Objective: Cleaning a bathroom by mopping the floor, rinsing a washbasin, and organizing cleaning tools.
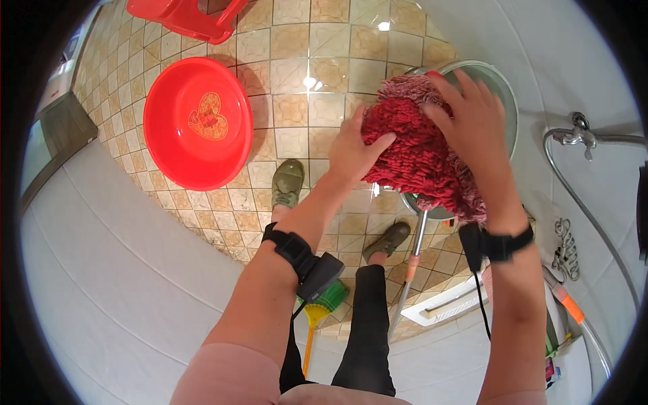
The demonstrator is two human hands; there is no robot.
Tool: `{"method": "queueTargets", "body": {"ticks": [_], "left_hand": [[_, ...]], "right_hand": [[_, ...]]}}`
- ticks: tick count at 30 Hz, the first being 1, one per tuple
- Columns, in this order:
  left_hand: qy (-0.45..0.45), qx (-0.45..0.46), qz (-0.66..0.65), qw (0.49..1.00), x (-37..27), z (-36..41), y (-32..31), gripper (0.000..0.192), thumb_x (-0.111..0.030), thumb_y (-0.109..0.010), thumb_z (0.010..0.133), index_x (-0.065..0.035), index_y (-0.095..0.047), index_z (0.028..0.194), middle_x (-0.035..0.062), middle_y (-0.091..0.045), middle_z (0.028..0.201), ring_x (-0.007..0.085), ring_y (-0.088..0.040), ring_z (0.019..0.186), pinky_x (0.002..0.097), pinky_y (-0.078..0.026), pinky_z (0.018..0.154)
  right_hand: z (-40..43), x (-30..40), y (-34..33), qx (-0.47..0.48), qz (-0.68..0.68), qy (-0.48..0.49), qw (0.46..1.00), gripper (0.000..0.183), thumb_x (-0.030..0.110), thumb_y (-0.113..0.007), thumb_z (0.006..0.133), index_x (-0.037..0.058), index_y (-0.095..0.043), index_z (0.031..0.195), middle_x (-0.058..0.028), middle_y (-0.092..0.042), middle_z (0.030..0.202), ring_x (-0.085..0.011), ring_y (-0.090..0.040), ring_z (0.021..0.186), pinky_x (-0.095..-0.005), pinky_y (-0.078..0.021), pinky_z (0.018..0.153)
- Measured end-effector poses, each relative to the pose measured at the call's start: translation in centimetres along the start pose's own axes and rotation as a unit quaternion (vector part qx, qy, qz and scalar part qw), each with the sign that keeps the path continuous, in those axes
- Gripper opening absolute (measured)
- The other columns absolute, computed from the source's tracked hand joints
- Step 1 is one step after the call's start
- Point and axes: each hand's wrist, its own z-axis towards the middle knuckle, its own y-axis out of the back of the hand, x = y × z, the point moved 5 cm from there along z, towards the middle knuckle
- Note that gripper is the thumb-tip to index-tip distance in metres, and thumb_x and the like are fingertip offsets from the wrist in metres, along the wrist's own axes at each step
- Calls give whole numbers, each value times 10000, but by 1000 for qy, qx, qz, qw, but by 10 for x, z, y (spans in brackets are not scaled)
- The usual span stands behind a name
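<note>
A mop head (405, 142) with a thick red chenille pad and a pink-and-white fringe is tilted up in front of me, partly covering a pale round bucket (498, 83). Along the pad's left edge, my left hand (349, 152) is closed, its thumb over the front and some fingers hidden behind. My right hand (473, 114) lies over the upper right fringe with fingers spread; whether it grips the fringe is unclear. From below the pad, a metal mop pole (420, 233) with an orange joint slants down towards the floor.
A red plastic basin (177, 152) stands on the tiled floor (291, 109) at left, below a red plastic stool (187, 17). A wall tap (579, 134) with a metal hose is at right. A green-bristled broom (331, 298) stands near my legs, and another pole (572, 304) leans at lower right.
</note>
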Motion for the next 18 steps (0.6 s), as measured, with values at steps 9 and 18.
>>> {"method": "queueTargets", "body": {"ticks": [9, 18], "left_hand": [[90, -78, -99, 988, 18, -6, -31, 535, -496, -501, 771, -61, -514, 1082, 176, -610, 850, 336, -577, 818, 398, -444, 704], [97, -67, 16, 993, 29, -3, -29, 490, -489, -366, 843, -47, -576, 814, 203, -580, 675, 393, -556, 671, 467, -428, 592]], "right_hand": [[-39, -2, 4, 69, -87, -140, 984, 445, 401, -597, 728, 156, -481, 1081, -85, -486, 982, -253, -558, 762, -346, -476, 584], [-26, -29, -29, 70, -63, -130, 987, 191, 303, -457, 855, 114, -438, 879, -98, -513, 799, -259, -594, 591, -344, -491, 476]]}}
